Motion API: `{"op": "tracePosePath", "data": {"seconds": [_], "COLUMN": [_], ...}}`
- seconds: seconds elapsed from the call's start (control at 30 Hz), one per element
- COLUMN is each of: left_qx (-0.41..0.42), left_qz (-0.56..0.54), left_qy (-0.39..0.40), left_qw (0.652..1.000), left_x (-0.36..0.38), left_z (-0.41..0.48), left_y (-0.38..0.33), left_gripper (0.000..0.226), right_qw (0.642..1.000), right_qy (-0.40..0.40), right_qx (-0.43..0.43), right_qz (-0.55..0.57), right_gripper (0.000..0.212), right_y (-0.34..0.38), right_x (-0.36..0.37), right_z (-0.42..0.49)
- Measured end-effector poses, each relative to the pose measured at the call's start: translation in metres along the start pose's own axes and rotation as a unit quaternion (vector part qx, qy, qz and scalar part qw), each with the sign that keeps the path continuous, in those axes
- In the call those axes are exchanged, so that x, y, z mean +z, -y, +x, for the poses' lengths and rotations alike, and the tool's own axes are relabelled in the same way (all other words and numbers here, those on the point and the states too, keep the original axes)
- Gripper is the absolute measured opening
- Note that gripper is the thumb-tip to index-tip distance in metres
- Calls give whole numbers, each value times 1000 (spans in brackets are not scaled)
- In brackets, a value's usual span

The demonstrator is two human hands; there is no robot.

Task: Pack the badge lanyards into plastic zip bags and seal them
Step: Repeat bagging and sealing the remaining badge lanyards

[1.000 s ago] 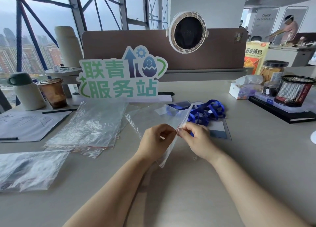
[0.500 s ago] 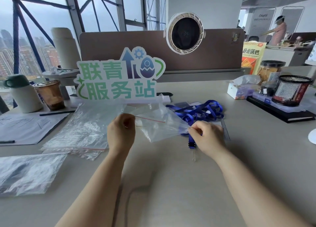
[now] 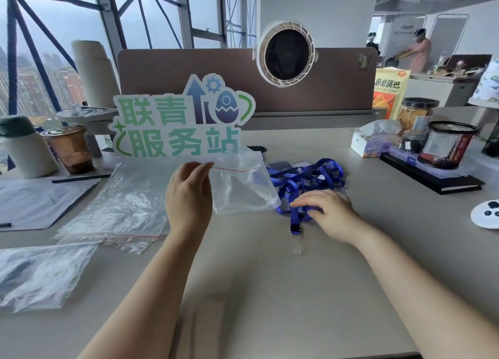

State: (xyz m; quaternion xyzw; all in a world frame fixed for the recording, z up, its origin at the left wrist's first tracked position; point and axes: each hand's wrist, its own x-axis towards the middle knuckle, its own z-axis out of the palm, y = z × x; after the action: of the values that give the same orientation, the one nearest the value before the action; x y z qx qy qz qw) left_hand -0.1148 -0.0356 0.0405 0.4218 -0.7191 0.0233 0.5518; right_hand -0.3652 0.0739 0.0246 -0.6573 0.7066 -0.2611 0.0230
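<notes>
My left hand pinches the red-lined top edge of a clear zip bag and holds it up above the desk. The bag hangs to the right, its lower corner close to a heap of blue lanyards. My right hand rests on the near side of that heap, fingers spread over a strap. One strap end with a black clip and a small metal hook lies toward me on the grey desk.
A stack of empty zip bags lies left of my left hand, another bag at the near left. Papers, an iced drink cup and a flask stand far left. A green sign stands behind; tissue box, mesh holder and notebook at right.
My hands drew apart from the bag's edge. The left hand lifted the bag up and left; the right hand let go of it and went down onto the lanyards.
</notes>
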Motion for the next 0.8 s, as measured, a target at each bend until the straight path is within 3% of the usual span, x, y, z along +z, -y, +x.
{"op": "tracePosePath", "data": {"seconds": [0.1,0.23,0.3,0.43,0.57,0.7,0.8], "left_qx": [28,41,107,229,209,184,155], "left_qz": [46,69,65,-2,1,78,123], "left_qy": [43,52,75,238,409,440,446], "left_qw": [998,995,989,944,888,875,873], "left_x": [8,7,6,13,29,47,56], "left_z": [-11,-14,-18,-42,-59,-63,-66], "left_y": [1,-12,-24,-46,-66,-84,-94], "left_gripper": [31,32,32,29,31,35,46], "right_qw": [992,990,987,980,984,976,968], "right_qy": [60,26,19,-23,-61,-159,-226], "right_qx": [-47,-72,-93,-121,-67,-17,58], "right_qz": [-97,-115,-126,-155,-155,-148,-89], "right_gripper": [42,21,13,10,16,28,18], "right_y": [-2,-3,-6,-23,-44,-66,-77], "right_x": [2,2,-2,-10,-24,-30,-31], "right_z": [-6,-15,-17,-33,-54,-69,-70]}}
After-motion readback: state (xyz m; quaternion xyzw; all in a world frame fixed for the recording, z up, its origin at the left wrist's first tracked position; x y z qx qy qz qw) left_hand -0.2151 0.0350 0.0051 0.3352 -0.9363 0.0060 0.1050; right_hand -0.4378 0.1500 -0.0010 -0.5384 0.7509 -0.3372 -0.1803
